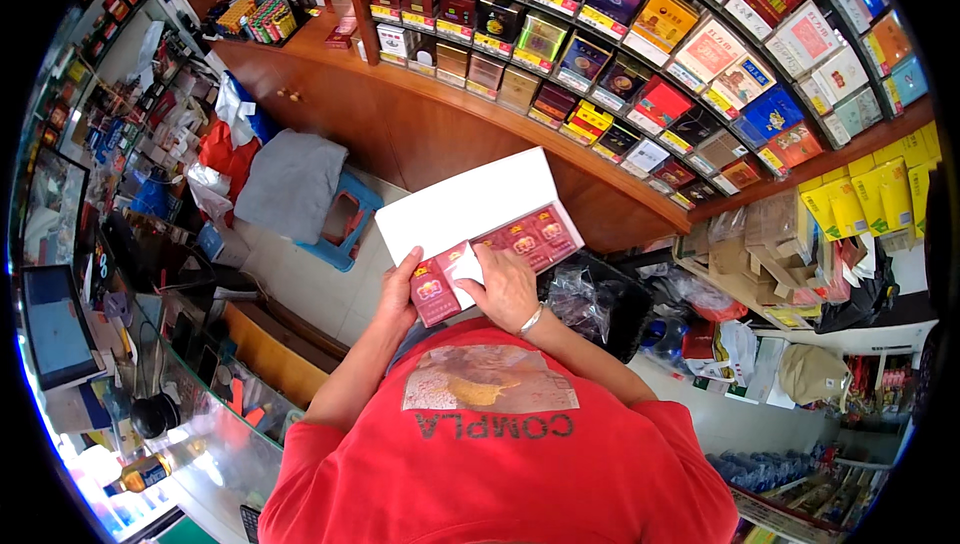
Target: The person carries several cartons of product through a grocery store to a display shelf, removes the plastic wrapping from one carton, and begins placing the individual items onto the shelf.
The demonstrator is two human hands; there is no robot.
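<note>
An opened cigarette carton [574, 235] is held before my body, its white lid [469, 203] folded up and away from me. Red cigarette packs [531, 242] with crown-like emblems lie in a row inside. My left hand [397, 293] grips the carton's left end, thumb on top, beside a red pack [430, 289]. Over the middle of the row is my right hand [506, 285], its thumb and fingers pinching at the white edge of a cigarette pack [456, 265]. The hand hides part of the row. A bracelet [531, 319] circles the right wrist.
Shelves of cigarette packs [585, 64] with price tags rise above a wooden cabinet [450, 120]. A blue plastic stool [352, 221] with a grey cushion [292, 184] stands left. A glass counter [225, 424] curves along the lower left. Cardboard boxes [772, 244] crowd the right side.
</note>
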